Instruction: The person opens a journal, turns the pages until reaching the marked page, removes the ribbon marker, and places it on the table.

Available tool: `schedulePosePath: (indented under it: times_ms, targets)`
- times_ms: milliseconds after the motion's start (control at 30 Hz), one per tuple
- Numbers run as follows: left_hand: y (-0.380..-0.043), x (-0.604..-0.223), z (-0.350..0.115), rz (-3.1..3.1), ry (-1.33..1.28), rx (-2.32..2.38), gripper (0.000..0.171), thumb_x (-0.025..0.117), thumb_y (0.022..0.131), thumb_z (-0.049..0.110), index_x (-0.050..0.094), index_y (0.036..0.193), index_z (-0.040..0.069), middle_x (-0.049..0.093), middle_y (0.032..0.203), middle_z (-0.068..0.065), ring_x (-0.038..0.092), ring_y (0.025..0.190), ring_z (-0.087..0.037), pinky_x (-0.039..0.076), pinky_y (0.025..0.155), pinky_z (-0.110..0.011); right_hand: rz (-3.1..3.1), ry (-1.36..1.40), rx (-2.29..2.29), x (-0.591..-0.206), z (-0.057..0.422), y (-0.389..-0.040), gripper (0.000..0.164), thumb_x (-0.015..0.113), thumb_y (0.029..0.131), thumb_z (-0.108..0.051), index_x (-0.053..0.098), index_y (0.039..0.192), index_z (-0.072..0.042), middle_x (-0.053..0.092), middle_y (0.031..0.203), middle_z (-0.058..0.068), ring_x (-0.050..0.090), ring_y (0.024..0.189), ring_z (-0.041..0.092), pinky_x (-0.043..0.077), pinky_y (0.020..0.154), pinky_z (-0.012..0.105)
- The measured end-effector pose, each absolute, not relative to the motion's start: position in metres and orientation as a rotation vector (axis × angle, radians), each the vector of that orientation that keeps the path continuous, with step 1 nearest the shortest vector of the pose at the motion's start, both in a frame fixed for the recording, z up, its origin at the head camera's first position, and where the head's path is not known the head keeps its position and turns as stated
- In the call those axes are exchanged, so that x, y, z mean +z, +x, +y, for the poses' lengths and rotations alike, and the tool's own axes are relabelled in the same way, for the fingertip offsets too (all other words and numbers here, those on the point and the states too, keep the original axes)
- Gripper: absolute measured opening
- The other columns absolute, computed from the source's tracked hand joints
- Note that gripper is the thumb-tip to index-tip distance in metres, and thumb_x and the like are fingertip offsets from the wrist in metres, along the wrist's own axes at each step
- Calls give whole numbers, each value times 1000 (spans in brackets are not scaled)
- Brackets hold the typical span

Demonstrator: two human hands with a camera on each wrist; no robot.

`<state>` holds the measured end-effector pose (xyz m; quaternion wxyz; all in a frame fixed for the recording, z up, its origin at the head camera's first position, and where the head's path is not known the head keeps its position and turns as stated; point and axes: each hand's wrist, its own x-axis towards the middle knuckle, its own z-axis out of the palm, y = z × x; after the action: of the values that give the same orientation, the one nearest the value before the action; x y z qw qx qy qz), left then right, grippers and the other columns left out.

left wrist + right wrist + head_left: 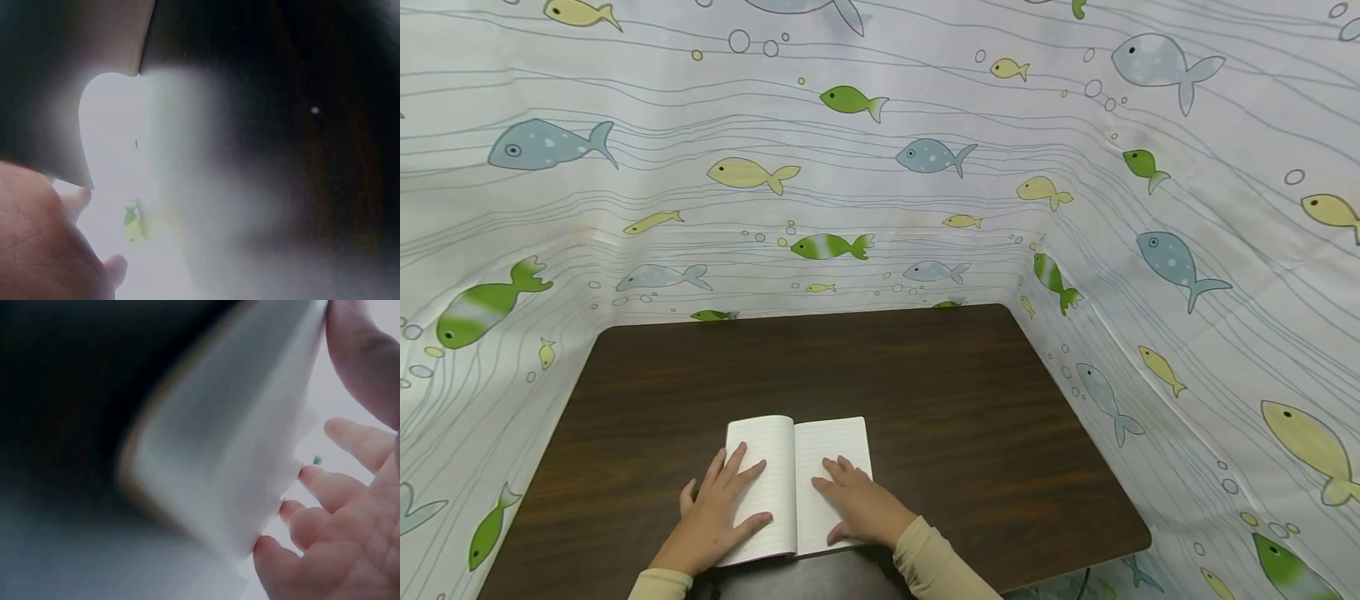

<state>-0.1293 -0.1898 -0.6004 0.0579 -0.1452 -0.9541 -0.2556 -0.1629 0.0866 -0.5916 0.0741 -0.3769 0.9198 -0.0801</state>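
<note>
Head view: the notebook (781, 475) lies opened by the table's (955, 417) near edge; left hand (715, 507) and right hand (861, 502) rest splayed on it, gripping nothing. Pressing it flat seems the step; the next move likely calls for lifting off lightly.

A booth-like space: fish-print sheeting (880, 196) walls the table (970, 400) on 3 sides.

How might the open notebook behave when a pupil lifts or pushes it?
The notebook would probably hinge at its middle, where it lies open. Its lined pages look papery, so they may flop; the left one curves down near the middle. Lying flat on the table, it seems unlikely to roll or tip.
</note>
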Motion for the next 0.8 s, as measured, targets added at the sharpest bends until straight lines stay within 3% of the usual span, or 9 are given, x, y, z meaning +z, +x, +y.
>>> schedulePosePath:
  times_ms: [200,800]
  targets:
    - [-129,-601,-189,-2883,-421,-777,71,66,81,61,51,140,23,28,157,-12,19,141,-42,16,94,-74,2792,-980,-156,-588,108,-171,109,81,56,-54,38,149,-17,27,158,10,26,145,31,39,106,51]
    - [-128,-603,-187,-2876,-433,-795,71,65,82,60,50,141,24,28,158,-9,21,142,-40,21,94,-69,2849,-970,-101,-593,116,-173,109,79,55,-57,39,149,-21,29,158,5,28,145,25,42,100,55]
